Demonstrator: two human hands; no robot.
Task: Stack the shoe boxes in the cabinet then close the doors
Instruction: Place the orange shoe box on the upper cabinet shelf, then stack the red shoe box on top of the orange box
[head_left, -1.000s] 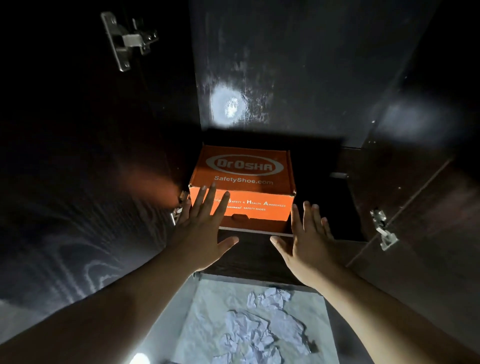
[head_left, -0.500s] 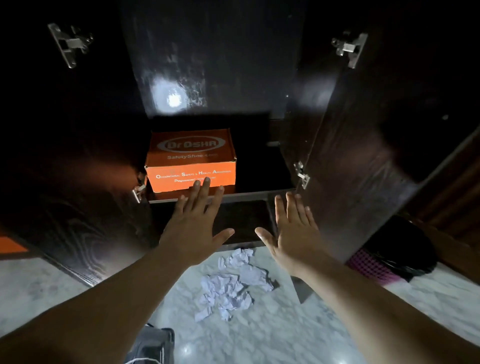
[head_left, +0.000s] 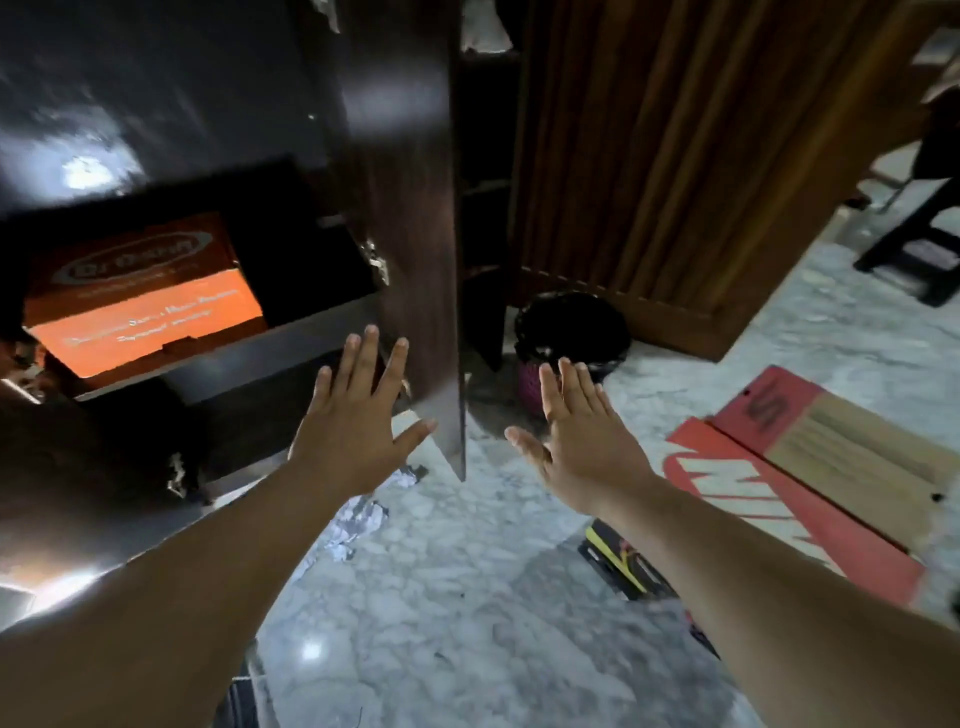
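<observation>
Left hand (head_left: 358, 431) flat with nothing in it, right hand (head_left: 582, 441) flat with nothing in it, orange cardboard shoe box (head_left: 150, 312) inside dark wooden cabinet (head_left: 291, 358) up-left of left hand, red cardboard shoe box (head_left: 800, 467) on marble floor (head_left: 467, 597) right of right hand

An orange shoe box (head_left: 140, 301) with white lettering sat closed on a shelf inside the dark cabinet (head_left: 156, 104), toward its left side. The cabinet's right door (head_left: 410, 234) stood open, edge-on. A red shoe box (head_left: 810, 467) with a white logo lay on the marble floor at right.
</observation>
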